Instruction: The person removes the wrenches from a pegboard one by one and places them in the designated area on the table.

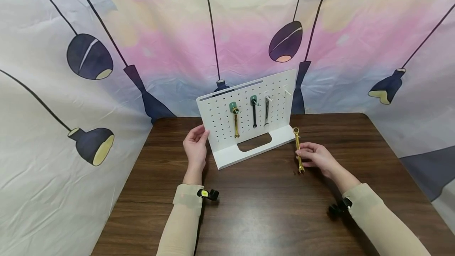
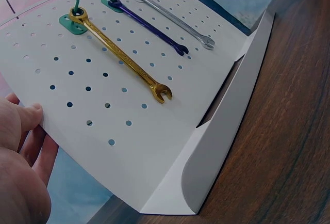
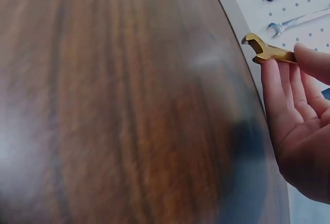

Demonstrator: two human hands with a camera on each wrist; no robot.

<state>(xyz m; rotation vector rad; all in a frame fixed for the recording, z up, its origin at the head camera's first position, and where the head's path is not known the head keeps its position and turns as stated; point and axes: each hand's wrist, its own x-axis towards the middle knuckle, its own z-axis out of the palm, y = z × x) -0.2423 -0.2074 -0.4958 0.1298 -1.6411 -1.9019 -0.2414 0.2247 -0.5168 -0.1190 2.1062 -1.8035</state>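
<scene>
A white pegboard stand (image 1: pixel 220 123) is upright at the back of the table. My left hand (image 1: pixel 195 145) grips its left edge, thumb on the front face and fingers behind, as the left wrist view shows. Between the thumb and fingers of my right hand (image 1: pixel 318 159) is a gold combination wrench (image 1: pixel 297 139), held just off the board's right end with its ring end up. Another gold wrench (image 2: pixel 121 56) hangs from a green hook on the board. Beside it hang a dark purple wrench (image 2: pixel 149 27) and a silver wrench (image 2: pixel 172 17).
A white hook (image 1: pixel 288 91) at the board's upper right carries nothing. The stand's base (image 1: pixel 227 157) has a long cutout and rests on the dark wooden table (image 1: pixel 249 208). Behind hangs a cloth backdrop (image 1: pixel 160 50) printed with lamps.
</scene>
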